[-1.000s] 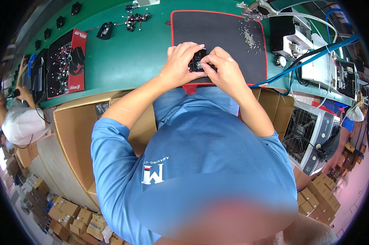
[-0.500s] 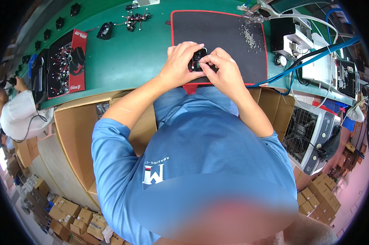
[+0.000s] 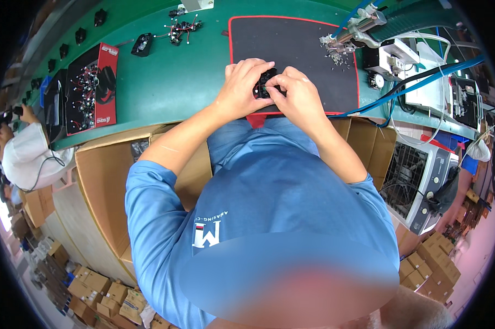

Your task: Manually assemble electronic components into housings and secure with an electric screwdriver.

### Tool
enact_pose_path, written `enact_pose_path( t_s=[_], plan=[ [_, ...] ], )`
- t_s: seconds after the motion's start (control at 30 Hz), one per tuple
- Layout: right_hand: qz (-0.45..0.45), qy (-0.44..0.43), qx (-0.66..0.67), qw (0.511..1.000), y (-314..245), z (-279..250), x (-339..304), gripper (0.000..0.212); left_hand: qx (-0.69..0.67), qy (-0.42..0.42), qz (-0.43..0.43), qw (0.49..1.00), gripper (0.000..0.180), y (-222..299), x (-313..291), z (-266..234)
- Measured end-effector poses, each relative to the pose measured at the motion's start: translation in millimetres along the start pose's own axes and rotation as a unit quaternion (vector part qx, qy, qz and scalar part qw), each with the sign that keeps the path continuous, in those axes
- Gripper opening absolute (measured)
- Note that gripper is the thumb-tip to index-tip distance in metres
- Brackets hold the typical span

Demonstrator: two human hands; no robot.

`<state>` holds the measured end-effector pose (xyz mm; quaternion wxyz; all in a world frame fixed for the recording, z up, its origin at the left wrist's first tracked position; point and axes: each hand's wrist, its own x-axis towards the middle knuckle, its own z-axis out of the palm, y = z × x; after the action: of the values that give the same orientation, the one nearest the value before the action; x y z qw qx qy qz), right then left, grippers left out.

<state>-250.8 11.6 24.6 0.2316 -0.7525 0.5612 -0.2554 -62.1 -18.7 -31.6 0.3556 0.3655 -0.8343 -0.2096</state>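
My left hand (image 3: 241,90) is wrapped around a small black plastic housing (image 3: 263,86) above the near part of the dark mat (image 3: 291,49). Its fingers lie along the far side and its thumb along the near side. My right hand (image 3: 299,98) is closed in a pinch at the housing's right side, thumb and forefinger together over its open interior. Whatever sits between those fingertips is too small to make out. Small parts inside the housing are partly hidden by the fingers.
Loose small metal pieces (image 3: 339,59) lie at the mat's far right, beneath a metal tool head (image 3: 362,28). Blue cables (image 3: 423,77) cross the bench's right side. A red-sided box (image 3: 106,85) with wired parts stands left, near another black housing (image 3: 142,45). A co-worker (image 3: 31,148) sits far left.
The metal tool head at the upper right has come lower into view, over part of the loose pieces. My right hand has shifted slightly, still pinching at the housing.
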Motion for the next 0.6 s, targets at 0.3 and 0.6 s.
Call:
enact_pose_path(
  t_s=[0.3, 0.6],
  plan=[
    [-0.047, 0.164, 0.042, 0.985, -20, -64, 5, 0.018, -0.017, -0.007, -0.009, 1.000, 0.088, 0, 3, -7],
    [0.031, 0.370, 0.480, 0.795, -104, -160, 120, 0.082, -0.042, -0.003, -0.004, 0.999, 0.072, -2, 3, -8]
  ],
)
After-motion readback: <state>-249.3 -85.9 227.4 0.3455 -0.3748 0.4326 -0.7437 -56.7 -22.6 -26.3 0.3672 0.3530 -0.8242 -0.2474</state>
